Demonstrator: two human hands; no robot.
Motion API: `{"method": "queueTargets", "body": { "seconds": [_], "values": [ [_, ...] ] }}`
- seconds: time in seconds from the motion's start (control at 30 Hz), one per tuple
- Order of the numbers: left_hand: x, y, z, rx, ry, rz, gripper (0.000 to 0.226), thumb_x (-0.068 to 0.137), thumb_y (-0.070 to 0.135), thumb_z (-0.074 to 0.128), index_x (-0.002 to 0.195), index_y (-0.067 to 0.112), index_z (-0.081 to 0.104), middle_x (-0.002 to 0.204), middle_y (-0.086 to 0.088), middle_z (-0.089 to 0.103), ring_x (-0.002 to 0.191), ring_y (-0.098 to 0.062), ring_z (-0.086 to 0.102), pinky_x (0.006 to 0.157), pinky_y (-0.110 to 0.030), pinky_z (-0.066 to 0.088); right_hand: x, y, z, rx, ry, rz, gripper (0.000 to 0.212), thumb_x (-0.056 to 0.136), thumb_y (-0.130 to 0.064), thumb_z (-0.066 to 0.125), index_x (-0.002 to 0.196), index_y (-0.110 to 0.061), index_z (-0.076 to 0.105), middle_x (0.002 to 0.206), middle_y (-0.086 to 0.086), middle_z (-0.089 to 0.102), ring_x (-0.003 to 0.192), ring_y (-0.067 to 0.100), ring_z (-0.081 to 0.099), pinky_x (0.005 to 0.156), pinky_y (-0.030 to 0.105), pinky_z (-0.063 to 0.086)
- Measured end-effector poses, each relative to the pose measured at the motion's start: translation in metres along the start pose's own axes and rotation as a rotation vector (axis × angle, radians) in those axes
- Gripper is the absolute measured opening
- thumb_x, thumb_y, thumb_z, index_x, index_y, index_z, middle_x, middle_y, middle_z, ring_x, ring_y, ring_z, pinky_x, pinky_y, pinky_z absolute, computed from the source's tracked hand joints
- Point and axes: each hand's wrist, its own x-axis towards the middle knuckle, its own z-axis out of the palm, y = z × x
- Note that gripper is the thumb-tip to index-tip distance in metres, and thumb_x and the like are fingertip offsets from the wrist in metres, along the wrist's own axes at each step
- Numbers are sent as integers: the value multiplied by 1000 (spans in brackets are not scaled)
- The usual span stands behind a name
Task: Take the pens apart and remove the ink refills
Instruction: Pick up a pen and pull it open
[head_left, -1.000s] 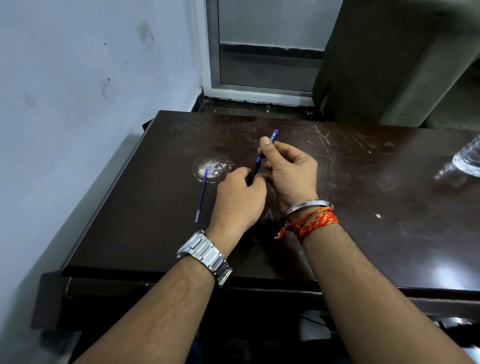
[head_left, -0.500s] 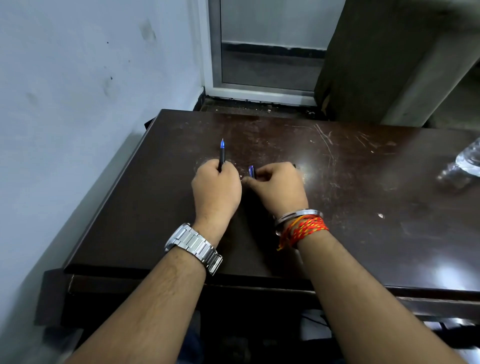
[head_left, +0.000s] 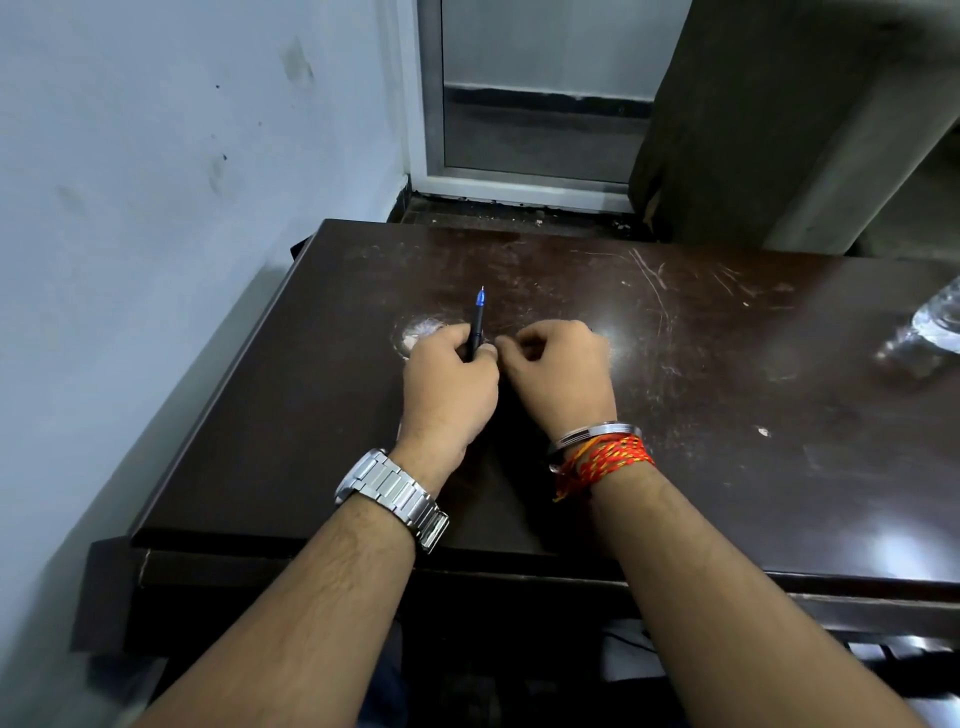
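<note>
My left hand (head_left: 449, 387) is shut on a dark pen (head_left: 476, 325), which points away from me with its blue tip up above the dark wooden table (head_left: 727, 415). My right hand (head_left: 558, 374) rests right beside it as a closed fist, fingertips pinched next to the left thumb. The blue cap it held a moment ago is hidden inside the fist. The loose blue refill that lay on the table is covered by my left hand.
A pale worn patch (head_left: 418, 332) marks the table just left of my left hand. A clear plastic bottle (head_left: 935, 322) lies at the right edge. A wall runs along the table's left side, and a door frame stands behind it.
My hands pulled apart: the left took the pen body leftward, its blue tip now bare, and the right came away with the blue cap. Both hands sank to the table.
</note>
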Motion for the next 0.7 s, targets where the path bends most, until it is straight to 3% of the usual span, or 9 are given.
{"method": "queueTargets", "body": {
  "seconds": [0.07,0.17,0.27,0.37,0.43,0.57,0.7],
  "values": [
    [-2,2,0,-57,-37,-17,12,88,16,65,87,17,77,78,-1,76,78,-20,73,73,-42,60,2,-4,-1,249,65,78,27,87,-35,64,75,-14,75,72,0,75,73,17,70,74,32,56],
    [-4,3,0,-54,-16,41,12,84,17,71,93,17,80,80,3,78,79,-11,74,76,-38,61,2,-10,-1,573,-13,246,34,81,-48,72,71,-16,74,67,0,74,68,18,71,73,44,61],
    [-5,2,-2,-25,14,94,10,79,20,74,86,21,81,72,8,77,71,-2,73,71,-33,62,0,-9,0,606,-3,224,23,72,-38,84,75,-17,75,68,-1,76,67,14,73,68,36,61],
    [-3,1,-2,-85,-16,55,8,74,21,80,82,21,81,69,7,77,70,-7,75,72,-38,63,1,-6,1,700,18,258,18,72,-29,86,73,-18,72,67,1,74,62,16,70,62,33,57],
    [-1,0,-1,-104,-25,26,10,73,19,83,83,19,81,70,3,77,71,-11,75,73,-39,63,4,-5,2,772,10,298,17,73,-24,86,69,-17,71,67,6,72,64,20,68,65,37,58],
    [1,1,-1,-161,-53,1,11,75,12,84,84,15,80,69,2,77,69,-11,75,67,-28,60,9,-1,4,838,-74,325,20,79,-25,79,61,-18,73,65,5,69,67,23,63,71,41,55],
    [0,4,-3,-228,-88,1,14,76,8,84,86,16,79,67,9,76,68,-4,74,64,-18,56,13,2,3,875,-158,314,24,84,-27,73,63,-17,75,66,3,69,64,20,61,66,36,52]
  ]
}}
